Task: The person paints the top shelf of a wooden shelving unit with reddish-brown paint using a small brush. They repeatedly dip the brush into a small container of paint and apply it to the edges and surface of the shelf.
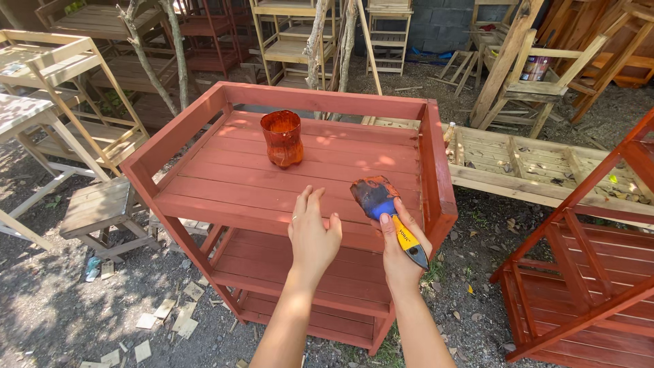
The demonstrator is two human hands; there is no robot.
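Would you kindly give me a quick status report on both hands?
Right hand gripping paintbrush. Left hand open above red shelf unit, holding nothing. Cut-bottle paint cup at shelf's rear, clear of hands.

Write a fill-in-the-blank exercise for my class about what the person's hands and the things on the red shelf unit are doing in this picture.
1. The right hand grips a paintbrush with a ____ handle.
2. The left hand hovers open, holding ____.
3. The cut-off bottle stands on the ____ shelf of the red shelf unit.

Missing words: yellow; nothing; top
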